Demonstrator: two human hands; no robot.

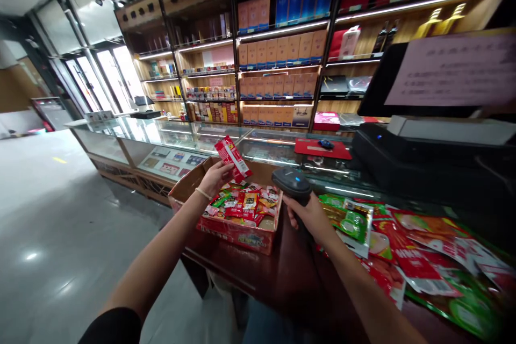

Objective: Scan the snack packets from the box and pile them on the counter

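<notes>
Pinched in my left hand is a red snack packet, tilted, with a white barcode panel facing me. It is held above an open cardboard box that contains several small red, green and orange snack packets. My right hand is wrapped around the handle of a black barcode scanner, which shows a lit blue light. The scanner head is beside the box's right edge and points left toward the raised packet, with a gap between them.
Larger snack bags are heaped on the dark counter at right. Behind them stands a black register with a paper sheet on its screen. A mouse rests on a red mat on the glass showcase. Stocked shelves line the wall.
</notes>
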